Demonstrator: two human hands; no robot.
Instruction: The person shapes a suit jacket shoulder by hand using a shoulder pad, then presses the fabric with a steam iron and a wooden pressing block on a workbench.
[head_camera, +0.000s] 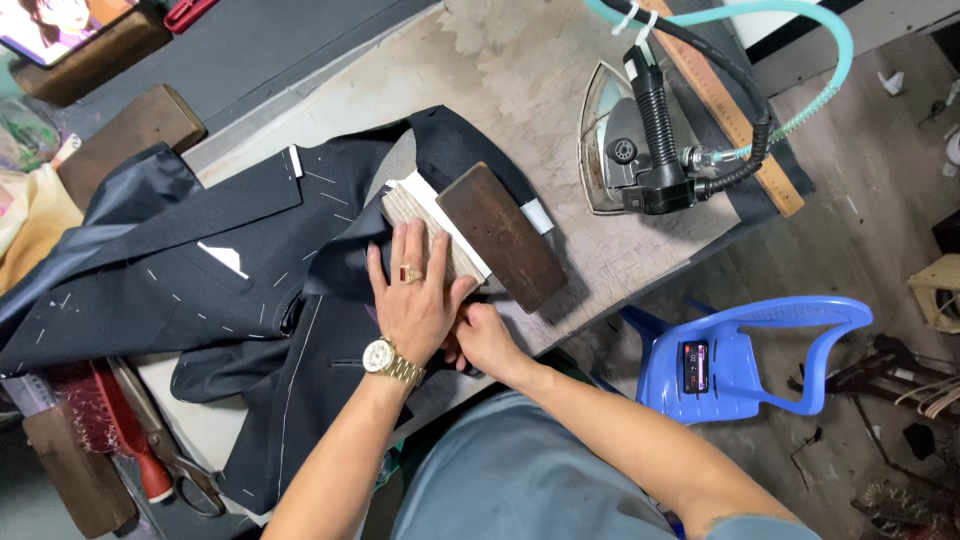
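Left hand (412, 300) flat, open on dark jacket (250, 270); right hand (485, 338) partly hidden beneath, grip unclear.

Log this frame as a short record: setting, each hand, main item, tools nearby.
Setting: worn pressing table
Left hand: flat on dark jacket, fingertips at a pale padded block
Right hand: at jacket edge, partly hidden under the left
Wooden block: lies on the pad
Steam iron: upright, untouched
Scissors: table's near-left edge
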